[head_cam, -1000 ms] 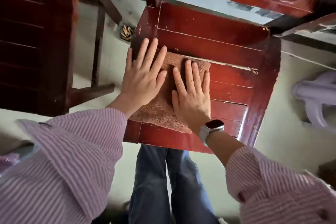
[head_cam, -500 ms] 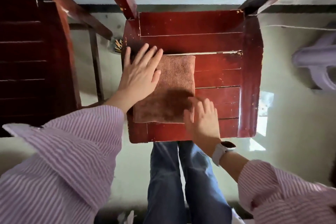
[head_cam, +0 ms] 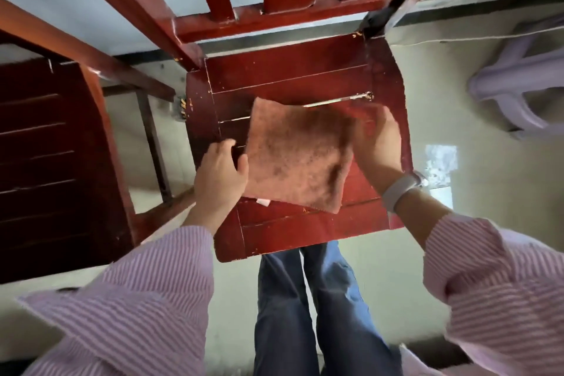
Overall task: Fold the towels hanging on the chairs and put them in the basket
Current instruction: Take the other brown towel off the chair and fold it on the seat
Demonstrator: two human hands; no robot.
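A folded brown towel [head_cam: 297, 154] hovers just above the seat of a red wooden chair [head_cam: 283, 76], tilted slightly. My left hand [head_cam: 220, 174] grips its left edge, thumb on top. My right hand [head_cam: 378, 143] holds its right edge, with a white watch on that wrist. A small white tag shows under the towel's near edge. No basket is in view.
A second dark red chair [head_cam: 45, 146] stands close on the left, its legs near the first chair. A pale purple plastic stool [head_cam: 518, 85] sits on the floor at the right. My legs in blue jeans [head_cam: 308, 308] stand right at the seat's front edge.
Both hands were pressing the folded towel flat on the seat. They have since slid to its left and right edges and lifted it off the seat.
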